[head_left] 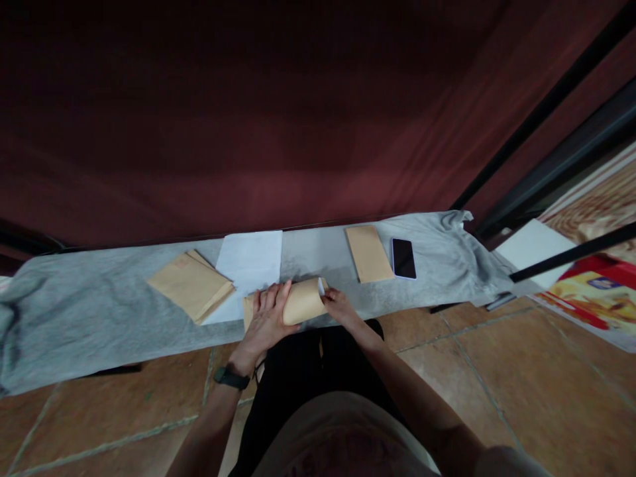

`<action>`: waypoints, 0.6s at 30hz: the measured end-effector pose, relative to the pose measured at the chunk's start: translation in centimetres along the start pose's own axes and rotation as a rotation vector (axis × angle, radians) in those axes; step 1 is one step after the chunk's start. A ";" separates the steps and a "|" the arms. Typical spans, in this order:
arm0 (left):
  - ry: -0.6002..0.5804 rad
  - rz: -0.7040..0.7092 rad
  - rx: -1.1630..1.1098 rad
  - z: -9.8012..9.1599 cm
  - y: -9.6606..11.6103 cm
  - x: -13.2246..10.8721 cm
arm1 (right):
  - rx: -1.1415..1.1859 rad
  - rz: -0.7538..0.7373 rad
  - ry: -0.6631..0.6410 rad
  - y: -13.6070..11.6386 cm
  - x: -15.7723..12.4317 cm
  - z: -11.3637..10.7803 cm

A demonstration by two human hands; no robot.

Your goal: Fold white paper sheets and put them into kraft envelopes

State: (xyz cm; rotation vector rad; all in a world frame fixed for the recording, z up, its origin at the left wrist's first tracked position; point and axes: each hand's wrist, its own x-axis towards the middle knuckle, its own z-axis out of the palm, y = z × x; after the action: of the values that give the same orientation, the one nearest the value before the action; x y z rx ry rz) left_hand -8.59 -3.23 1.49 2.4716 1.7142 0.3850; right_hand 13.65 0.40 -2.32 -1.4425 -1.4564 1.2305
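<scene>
A brown paper envelope [304, 302] lies near the cloth's front edge, its right part bowed upward. My left hand [269, 310] rests on its left part, palm down with the fingers stretched out. At the right end, my right hand [338, 306] is closed on the envelope's edge. A small strip of white paper [320, 286] shows there beside my fingertips; how far it reaches inside is hidden. Partly under the left end of the envelope lie white paper sheets [253, 258].
A stack of brown envelopes [191, 285] lies left of the sheets. To the right are another brown envelope [368, 254] and a phone [403, 258]. Grey cloth [99, 311] covers the narrow bench, with a dark red panel [278, 165] behind and black bars at right.
</scene>
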 end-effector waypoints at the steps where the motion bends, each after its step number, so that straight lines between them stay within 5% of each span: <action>1: -0.002 0.004 -0.002 -0.1 0.0 0.0 | -0.001 0.011 -0.015 0.1 0.0 0.1; 10: -0.018 0.050 0.014 -0.5 0.2 0.0 | -0.040 0.056 -0.064 0.5 -0.1 0.4; 18: -0.006 0.069 0.056 -0.7 0.4 0.2 | -0.066 0.036 0.181 0.1 -1.0 0.0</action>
State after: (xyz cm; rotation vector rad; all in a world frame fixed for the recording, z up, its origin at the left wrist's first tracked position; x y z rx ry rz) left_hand -8.32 -3.20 2.32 2.5735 1.6638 0.3396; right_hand 13.81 -0.56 -2.26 -1.5868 -1.3641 1.0519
